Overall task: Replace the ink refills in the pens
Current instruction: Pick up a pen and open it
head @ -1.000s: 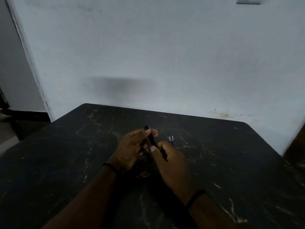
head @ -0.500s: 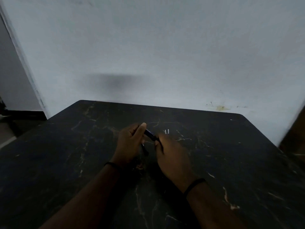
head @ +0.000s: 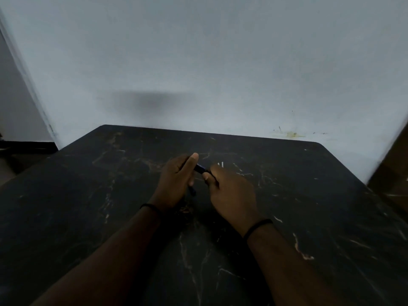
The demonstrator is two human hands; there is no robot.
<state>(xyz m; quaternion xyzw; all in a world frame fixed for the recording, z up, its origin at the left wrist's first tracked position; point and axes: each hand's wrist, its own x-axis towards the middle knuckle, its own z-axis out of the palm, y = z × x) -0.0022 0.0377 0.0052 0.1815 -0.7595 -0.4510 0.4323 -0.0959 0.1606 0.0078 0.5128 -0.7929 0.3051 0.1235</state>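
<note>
Above the middle of the dark table (head: pixel 309 195), a dark blue pen (head: pixel 200 168) is held between both hands, only a short stretch of it showing in the gap. The left hand (head: pixel 176 180) curls around 1 end, thumb straight along the barrel, and a second dark piece (head: pixel 193 191), perhaps another pen part, pokes out below its palm; I cannot tell what it is. The right hand (head: pixel 229 191) pinches the other end with thumb and curled fingers. Just beyond the right hand, 2 small pale sticks (head: pixel 221 164), likely refills, lie on the table, well apart from the wall (head: pixel 220 62). My guess is the barrel is being twisted or pulled apart. The risks from here: the light is poor and the parts dark, so a small spring or tip dropped on the veined black top would be hard to find; pulling at an angle could bend the thin refill; a hard tug could knock the loose refills away.
</note>
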